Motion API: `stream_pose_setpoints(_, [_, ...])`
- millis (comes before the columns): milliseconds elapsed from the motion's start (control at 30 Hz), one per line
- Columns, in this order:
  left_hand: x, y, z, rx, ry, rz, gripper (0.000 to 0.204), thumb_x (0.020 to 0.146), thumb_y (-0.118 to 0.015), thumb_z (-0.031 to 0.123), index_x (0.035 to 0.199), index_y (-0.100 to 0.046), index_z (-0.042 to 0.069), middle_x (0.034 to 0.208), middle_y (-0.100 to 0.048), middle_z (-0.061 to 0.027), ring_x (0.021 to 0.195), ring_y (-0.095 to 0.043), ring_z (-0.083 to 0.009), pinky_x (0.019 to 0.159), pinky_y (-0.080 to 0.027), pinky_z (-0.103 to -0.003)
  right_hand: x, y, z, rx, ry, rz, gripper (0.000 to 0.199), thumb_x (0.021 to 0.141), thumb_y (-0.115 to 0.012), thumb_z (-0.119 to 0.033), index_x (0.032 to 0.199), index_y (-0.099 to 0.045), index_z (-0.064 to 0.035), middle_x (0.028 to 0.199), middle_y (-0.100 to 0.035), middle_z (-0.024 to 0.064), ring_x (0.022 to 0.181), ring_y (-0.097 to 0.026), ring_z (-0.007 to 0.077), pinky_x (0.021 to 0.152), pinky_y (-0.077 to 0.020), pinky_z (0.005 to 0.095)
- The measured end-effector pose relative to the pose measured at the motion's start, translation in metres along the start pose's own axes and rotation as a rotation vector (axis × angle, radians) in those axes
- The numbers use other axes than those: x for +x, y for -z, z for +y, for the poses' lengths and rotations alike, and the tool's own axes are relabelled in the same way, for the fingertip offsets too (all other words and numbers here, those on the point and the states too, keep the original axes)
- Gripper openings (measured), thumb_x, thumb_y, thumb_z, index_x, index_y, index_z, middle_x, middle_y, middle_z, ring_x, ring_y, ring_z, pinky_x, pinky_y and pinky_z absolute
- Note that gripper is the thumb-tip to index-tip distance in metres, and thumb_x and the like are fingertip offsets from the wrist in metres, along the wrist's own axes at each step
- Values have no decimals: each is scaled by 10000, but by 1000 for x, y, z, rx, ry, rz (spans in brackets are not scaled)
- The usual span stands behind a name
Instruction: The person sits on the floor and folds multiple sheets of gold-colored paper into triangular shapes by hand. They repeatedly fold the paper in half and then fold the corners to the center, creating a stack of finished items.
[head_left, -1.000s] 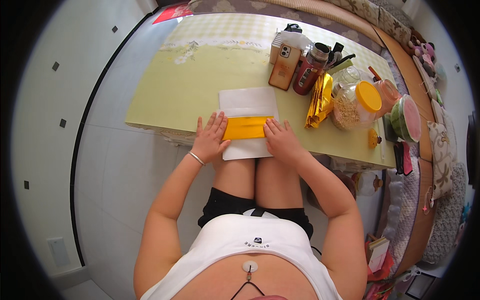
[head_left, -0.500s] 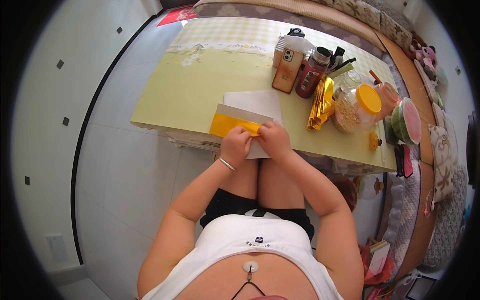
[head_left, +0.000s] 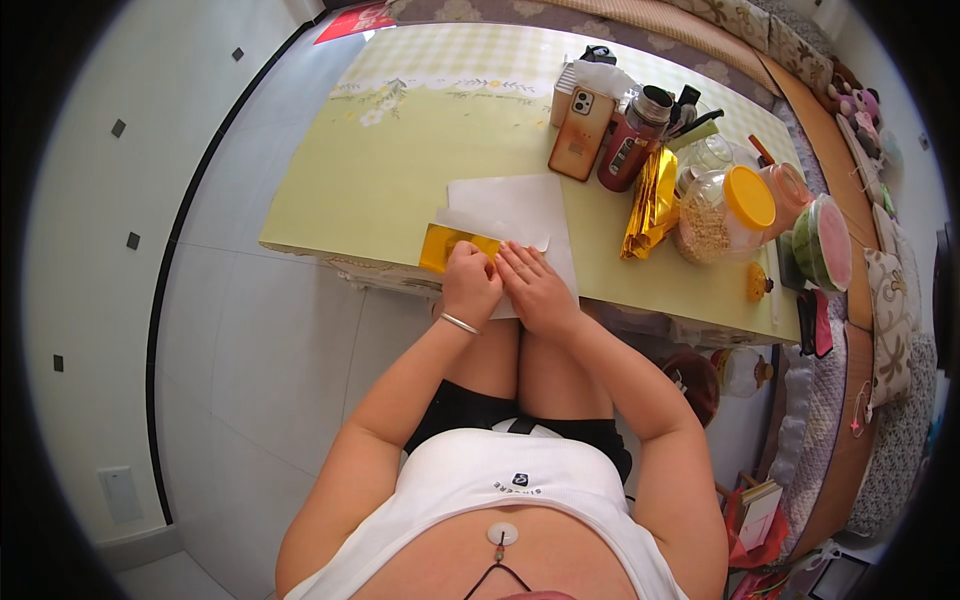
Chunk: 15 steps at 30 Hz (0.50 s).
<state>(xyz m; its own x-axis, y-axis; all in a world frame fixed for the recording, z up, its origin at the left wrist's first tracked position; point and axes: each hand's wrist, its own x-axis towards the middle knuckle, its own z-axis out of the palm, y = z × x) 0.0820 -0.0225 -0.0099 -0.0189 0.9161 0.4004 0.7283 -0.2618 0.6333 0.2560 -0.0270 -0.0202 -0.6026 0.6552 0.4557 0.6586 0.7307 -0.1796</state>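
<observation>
Both hands have slid leftward; left hand (head_left: 470, 285) and right hand (head_left: 535, 290) pinch the gold paper (head_left: 452, 247) at the worktop (head_left: 400, 170) edge, mid-frame — it may crease crooked or slip.

A pale yellow-green table (head_left: 400, 180) carries a cluster at its far right corner — a smartphone (head_left: 581, 132) leaning upright, a dark red flask (head_left: 632, 152) just beside it, and a bundle of gold foil (head_left: 651, 203) lying in front. Next to the foil stands a clear jar with an orange lid (head_left: 722, 213), full of pale grains. Further right sits a round green-rimmed container (head_left: 824, 243) — and a small yellow object (head_left: 757, 282) lies near the table edge
</observation>
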Motion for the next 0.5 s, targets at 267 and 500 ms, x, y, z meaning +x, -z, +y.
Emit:
stream_pose_setpoints(267, [2,24,-1,6,-135,-118,65,759,-701,50,759,-640,28,874,-598,-129,854,-607,-322,750,-497,-430,0,8,-8,58,-77,-239,944,831,-729,-532,1549,-383,-27,1638,-259,261,1539,-219,402,1241,-187,518])
stream_pose_setpoints(500, [21,86,-63,268,-667,-107,352,677,-653,0,1023,-692,51,1147,-679,-98,1028,-638,-293,969,-456,-450,7,31,-9,44,31,-382,840,816,-745,-560,1544,-447,-265,1648,-185,300,1533,-168,477,1230,-139,586])
